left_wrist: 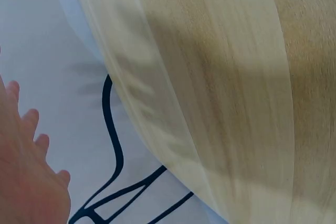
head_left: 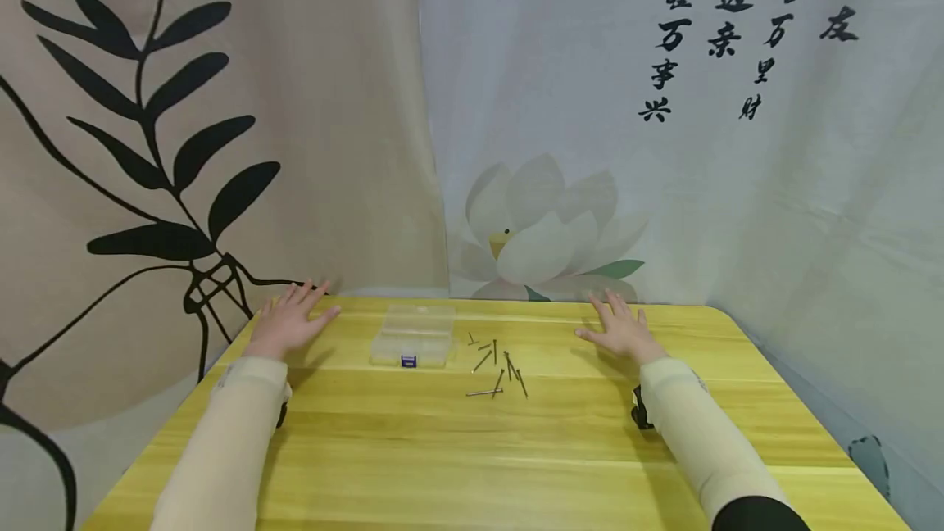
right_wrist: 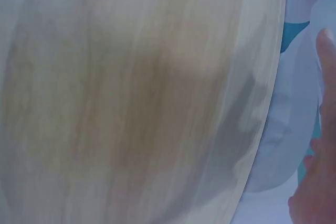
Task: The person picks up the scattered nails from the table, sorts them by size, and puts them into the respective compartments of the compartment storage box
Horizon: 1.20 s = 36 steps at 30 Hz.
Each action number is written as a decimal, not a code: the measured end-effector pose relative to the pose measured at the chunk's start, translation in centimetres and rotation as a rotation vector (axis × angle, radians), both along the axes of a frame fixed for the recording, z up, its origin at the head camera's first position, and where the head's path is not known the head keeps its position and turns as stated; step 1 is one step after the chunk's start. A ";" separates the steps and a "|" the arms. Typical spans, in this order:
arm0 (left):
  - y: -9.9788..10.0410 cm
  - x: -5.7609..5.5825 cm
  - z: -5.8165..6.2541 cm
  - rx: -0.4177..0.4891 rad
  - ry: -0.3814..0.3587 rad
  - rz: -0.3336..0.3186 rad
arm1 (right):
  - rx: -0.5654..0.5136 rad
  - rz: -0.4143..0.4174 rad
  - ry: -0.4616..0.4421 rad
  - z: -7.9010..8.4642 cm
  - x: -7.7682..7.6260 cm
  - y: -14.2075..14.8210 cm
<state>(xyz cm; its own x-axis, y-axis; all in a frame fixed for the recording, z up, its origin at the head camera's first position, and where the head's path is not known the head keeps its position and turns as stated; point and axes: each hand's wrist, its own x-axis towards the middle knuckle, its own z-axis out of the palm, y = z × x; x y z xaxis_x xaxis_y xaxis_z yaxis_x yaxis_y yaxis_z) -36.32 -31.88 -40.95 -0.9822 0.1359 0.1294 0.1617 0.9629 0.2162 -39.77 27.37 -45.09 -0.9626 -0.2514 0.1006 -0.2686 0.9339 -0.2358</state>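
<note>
Clear plastic box (head_left: 413,342) and nails (head_left: 508,365) are parked between left hand (head_left: 290,323) and right hand (head_left: 621,331), both spread — kept reachable, presumably.

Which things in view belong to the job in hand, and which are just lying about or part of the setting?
Likely part of the job, judging by placement:
clear plastic box, between the hands
scattered metal nails or screws, right of the box
left hand and right hand, both empty

Setting only:
wood-grain table
printed cloth backdrop
</note>
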 end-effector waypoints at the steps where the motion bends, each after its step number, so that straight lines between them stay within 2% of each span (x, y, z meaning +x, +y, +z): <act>1: 0.0 0.0 0.0 0.004 -0.001 0.000 | -0.003 0.003 -0.002 0.1 0.1 0.0; 4: 0.0 -0.1 -0.1 0.044 0.001 0.003 | -0.029 0.025 -0.007 0.3 0.3 -0.4; 6: 0.1 -0.1 -0.1 0.123 -0.003 0.000 | -0.064 0.045 -0.009 0.4 0.6 -1.0; 10: 0.7 -0.1 0.1 0.380 -0.045 -0.006 | -0.178 0.114 -0.035 0.7 1.0 -2.3; 14: 1.6 -0.3 0.3 0.633 -0.098 -0.006 | -0.356 0.189 -0.105 0.9 1.3 -3.9; 18: 2.4 -0.8 0.1 0.776 -0.138 -0.008 | -0.495 0.213 -0.185 0.5 1.5 -5.5; 23: 3.1 -0.8 -0.5 0.923 -0.232 -0.008 | -0.670 0.186 -0.284 -0.2 1.7 -7.5; 25: 3.4 -0.5 -0.8 0.984 -0.268 -0.029 | -0.764 0.176 -0.318 -0.6 1.7 -8.1; 30: 4.1 0.2 -2.1 1.120 -0.321 -0.075 | -1.025 0.076 -0.396 -1.8 1.9 -9.3; 34: 4.7 0.5 -3.1 1.225 -0.354 -0.058 | -1.189 -0.022 -0.410 -2.8 2.2 -9.9; 36: 5.0 0.7 -3.4 1.236 -0.367 -0.040 | -1.209 -0.039 -0.379 -3.3 2.3 -10.2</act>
